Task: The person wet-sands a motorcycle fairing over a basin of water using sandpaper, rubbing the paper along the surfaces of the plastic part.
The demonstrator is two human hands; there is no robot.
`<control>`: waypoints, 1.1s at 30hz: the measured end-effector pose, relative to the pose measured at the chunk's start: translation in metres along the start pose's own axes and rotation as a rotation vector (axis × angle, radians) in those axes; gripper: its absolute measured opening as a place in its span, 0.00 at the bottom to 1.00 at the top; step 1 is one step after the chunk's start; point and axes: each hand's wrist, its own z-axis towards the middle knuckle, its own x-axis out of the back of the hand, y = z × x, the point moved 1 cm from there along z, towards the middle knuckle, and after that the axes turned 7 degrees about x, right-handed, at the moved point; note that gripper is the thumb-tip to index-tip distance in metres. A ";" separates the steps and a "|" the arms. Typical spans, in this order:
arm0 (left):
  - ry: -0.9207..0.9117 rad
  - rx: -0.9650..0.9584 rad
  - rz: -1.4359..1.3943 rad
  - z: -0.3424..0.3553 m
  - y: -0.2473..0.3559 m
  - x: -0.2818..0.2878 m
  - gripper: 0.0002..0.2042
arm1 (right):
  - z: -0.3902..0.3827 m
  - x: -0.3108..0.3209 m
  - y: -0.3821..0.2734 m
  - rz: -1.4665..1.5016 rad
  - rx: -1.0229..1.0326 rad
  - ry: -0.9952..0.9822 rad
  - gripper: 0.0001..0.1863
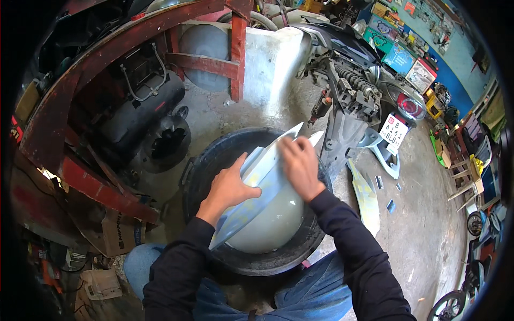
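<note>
A long, pointed motorcycle fairing panel, pale blue-grey with yellowish patches, lies tilted over a round black tub. My left hand grips the panel's left side, its thumb across the top face. On the panel's upper part, my right hand presses down with its fingers curled together. Whatever those fingers hold, if anything, is hidden under them. Cloudy greyish liquid shows in the tub below the panel.
Right of the tub lies another yellowish panel, with small dark blue pieces nearby. A partly stripped motorcycle stands beyond it. On the left are a red wooden frame and a black tank.
</note>
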 end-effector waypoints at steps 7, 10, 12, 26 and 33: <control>-0.003 -0.008 0.014 0.001 -0.001 -0.001 0.55 | -0.009 -0.003 0.003 0.075 0.006 0.028 0.25; -0.017 0.003 0.034 0.002 0.003 0.002 0.56 | -0.002 0.000 0.001 -0.010 -0.081 0.025 0.25; -0.004 -0.006 0.033 -0.001 -0.005 0.000 0.56 | -0.016 -0.003 -0.023 0.071 0.063 0.006 0.25; 0.003 -0.093 0.012 -0.007 -0.019 0.001 0.60 | -0.017 0.004 -0.051 0.091 0.088 -0.047 0.25; -0.216 0.114 0.113 -0.032 -0.055 0.022 0.56 | -0.031 0.008 -0.045 0.239 -0.103 -0.009 0.24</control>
